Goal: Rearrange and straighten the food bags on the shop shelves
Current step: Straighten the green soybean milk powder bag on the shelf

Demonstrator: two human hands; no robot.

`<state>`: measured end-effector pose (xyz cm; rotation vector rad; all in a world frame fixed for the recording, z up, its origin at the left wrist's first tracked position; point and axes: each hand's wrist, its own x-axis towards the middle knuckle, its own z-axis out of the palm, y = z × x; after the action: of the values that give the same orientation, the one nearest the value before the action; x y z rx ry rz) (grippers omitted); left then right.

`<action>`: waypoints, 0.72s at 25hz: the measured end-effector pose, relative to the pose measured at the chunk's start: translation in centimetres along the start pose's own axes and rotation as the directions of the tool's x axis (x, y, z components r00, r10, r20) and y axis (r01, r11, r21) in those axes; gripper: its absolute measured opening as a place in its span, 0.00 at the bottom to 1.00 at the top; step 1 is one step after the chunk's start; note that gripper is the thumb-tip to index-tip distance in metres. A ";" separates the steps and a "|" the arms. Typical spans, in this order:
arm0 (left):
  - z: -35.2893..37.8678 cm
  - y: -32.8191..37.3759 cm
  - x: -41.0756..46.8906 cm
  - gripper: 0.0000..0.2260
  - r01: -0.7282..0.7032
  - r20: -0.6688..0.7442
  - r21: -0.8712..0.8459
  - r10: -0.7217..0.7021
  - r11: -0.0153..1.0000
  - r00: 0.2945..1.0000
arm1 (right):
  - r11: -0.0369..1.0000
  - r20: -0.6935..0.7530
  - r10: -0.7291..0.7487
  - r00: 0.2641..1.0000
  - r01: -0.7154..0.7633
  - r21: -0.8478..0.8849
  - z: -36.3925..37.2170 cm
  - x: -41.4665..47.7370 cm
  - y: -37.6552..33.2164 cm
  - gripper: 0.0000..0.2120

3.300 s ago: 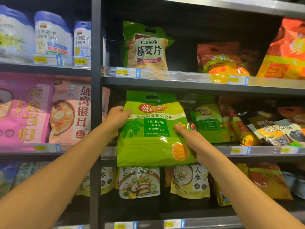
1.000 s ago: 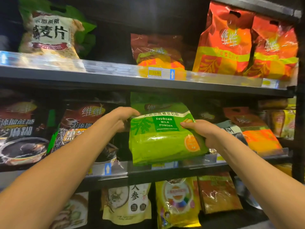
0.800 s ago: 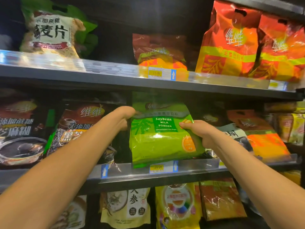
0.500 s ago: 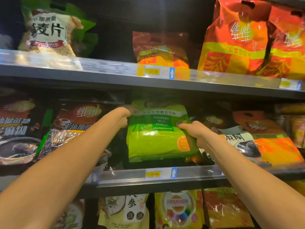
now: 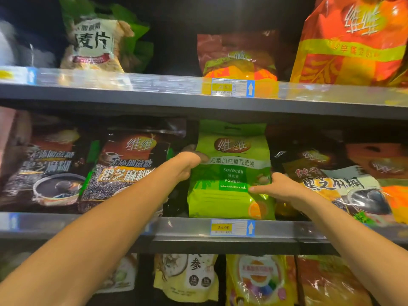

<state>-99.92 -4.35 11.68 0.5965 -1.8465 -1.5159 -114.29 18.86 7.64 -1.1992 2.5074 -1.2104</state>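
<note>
A green soybean milk powder bag stands upright on the middle shelf, above a 24.90 price tag. My left hand grips its upper left edge, fingers curled behind the bag. My right hand holds its right side, thumb across the front label. Dark black-sesame bags stand to its left, and a tilted sesame bag leans to its right.
The upper shelf carries a green oat bag, a dark red bag set far back and a tall orange bag. Yellow and cream bags fill the shelf below. An orange bag lies at far right.
Both hands carried the green bag rightward along the shelves, pushed it into the middle shelf and stood it upright on the shelf. It was tilted in the air before.
</note>
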 end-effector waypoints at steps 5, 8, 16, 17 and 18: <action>0.0 0.7 -5.5 0.17 0.159 0.093 0.161 -0.175 0.974 0.980 | 0.922 -0.028 -0.036 0.999 0.022 -0.387 0.4 -0.9 0.4 0.36; -0.2 0.2 -5.8 0.22 0.173 0.077 0.284 -0.202 0.943 0.976 | 0.880 -0.048 -0.057 0.997 0.027 -0.475 0.5 -1.4 0.4 0.37; 0.2 -1.3 -4.9 0.18 0.090 -0.014 0.203 -0.089 0.975 0.996 | 0.933 -0.075 -0.104 0.992 0.071 -0.354 1.2 -1.8 0.2 0.36; 0.3 -1.5 -4.6 0.19 0.082 -0.027 0.202 -0.079 0.976 0.997 | 0.939 -0.078 -0.096 0.992 0.064 -0.338 1.3 -1.5 0.2 0.36; 0.4 -1.6 -4.4 0.22 0.075 -0.039 0.202 -0.068 0.977 0.997 | 0.939 -0.084 -0.094 0.992 0.060 -0.339 1.4 -1.3 0.2 0.35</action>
<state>-97.38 -1.36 9.15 0.7857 -1.9889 -1.3634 -112.93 19.00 6.20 -1.3500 2.8520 -0.8981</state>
